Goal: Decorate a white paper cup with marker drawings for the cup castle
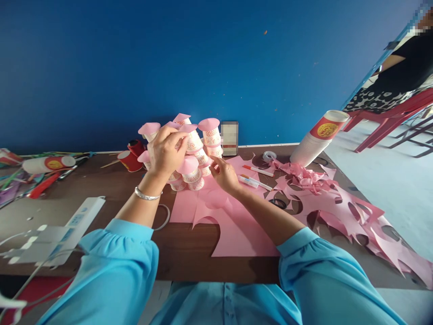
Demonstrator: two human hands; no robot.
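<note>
A cluster of patterned paper cups (194, 174), stacked upside down in small towers, stands against the wall. Pink paper cones (209, 123) cap several of the towers. My left hand (168, 151) is raised in front of the cluster, fingers bent and apart beside an upper cup (191, 143); whether they touch it is unclear. Low on the cluster's right side is my right hand (225, 174), half curled, its fingertips at the edge of the cups. Pink paper sheets (243, 230) with curved cut edges lie beneath my right forearm. My left hand hides some cups.
Right: a leaning stack of paper cups (313, 142), pink scraps (324, 203), a tape roll (269, 156) and pens (259, 170). Left: a power strip (79, 221), red cups (129, 161) and craft pieces (43, 183). A person (399, 72) sits beyond the table.
</note>
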